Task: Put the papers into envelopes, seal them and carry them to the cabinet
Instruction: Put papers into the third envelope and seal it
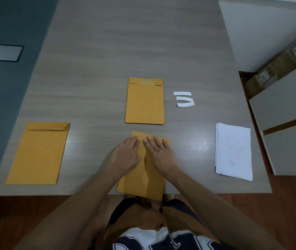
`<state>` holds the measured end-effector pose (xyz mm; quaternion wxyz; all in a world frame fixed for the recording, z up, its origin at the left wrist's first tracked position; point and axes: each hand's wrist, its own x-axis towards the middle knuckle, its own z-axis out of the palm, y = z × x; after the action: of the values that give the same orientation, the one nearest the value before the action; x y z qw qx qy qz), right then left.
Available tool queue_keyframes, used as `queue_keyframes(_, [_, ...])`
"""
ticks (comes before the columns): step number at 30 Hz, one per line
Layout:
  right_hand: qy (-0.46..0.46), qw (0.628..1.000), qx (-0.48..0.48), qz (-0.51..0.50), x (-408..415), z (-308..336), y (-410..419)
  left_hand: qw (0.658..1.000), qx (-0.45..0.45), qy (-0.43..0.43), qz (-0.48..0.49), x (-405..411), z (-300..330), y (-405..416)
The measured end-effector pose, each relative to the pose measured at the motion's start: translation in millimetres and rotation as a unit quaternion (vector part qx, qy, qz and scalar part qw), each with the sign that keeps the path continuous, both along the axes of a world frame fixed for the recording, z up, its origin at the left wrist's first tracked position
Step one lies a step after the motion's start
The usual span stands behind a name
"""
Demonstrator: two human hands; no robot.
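My left hand (125,156) and right hand (159,153), fingers flat, press the near envelope (141,179) flap; best smoothed outward for an even seal.

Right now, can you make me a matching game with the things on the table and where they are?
Things:
1. stack of white papers
2. white strips
3. lone envelope
4. envelope under the hands

Places:
A. left side of the table
B. near edge, sticking out over it
C. right side of the table
D. just right of the middle envelope pile

Pairs: 1-C, 2-D, 3-A, 4-B. The left hand and right hand press flat on that envelope's top.
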<state>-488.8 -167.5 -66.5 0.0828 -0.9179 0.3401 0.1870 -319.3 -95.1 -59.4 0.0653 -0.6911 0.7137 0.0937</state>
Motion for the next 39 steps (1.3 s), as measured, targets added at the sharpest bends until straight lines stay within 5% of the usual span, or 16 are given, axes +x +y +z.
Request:
queue_keyframes(7, [-0.045, 0.999, -0.011, 0.024, -46, 4, -11, 0.999, 0.006, -0.05, -0.013, 0, 0, 2])
queue_keyframes(15, [-0.076, 0.996, -0.03, 0.017, -58, 10, -16, 0.995, 0.05, 0.021, 0.08, -19, 9, -6])
queue_keyframes(20, [-0.042, 0.999, -0.016, 0.009, -57, 14, -17, 0.994, 0.013, 0.066, 0.081, -49, 4, -15])
queue_keyframes(23, [-0.053, 0.998, -0.028, 0.009, -59, 11, -17, 0.998, 0.033, 0.039, 0.036, -42, -12, -3])
queue_keyframes(33, [0.01, 0.999, -0.042, 0.014, -49, 19, -23, 0.993, 0.059, 0.014, 0.098, 2, -2, 8])
queue_keyframes(39, [-0.153, 0.965, 0.026, -0.209, -24, 25, -34, 0.97, 0.027, 0.117, 0.21, -8, 16, -26])
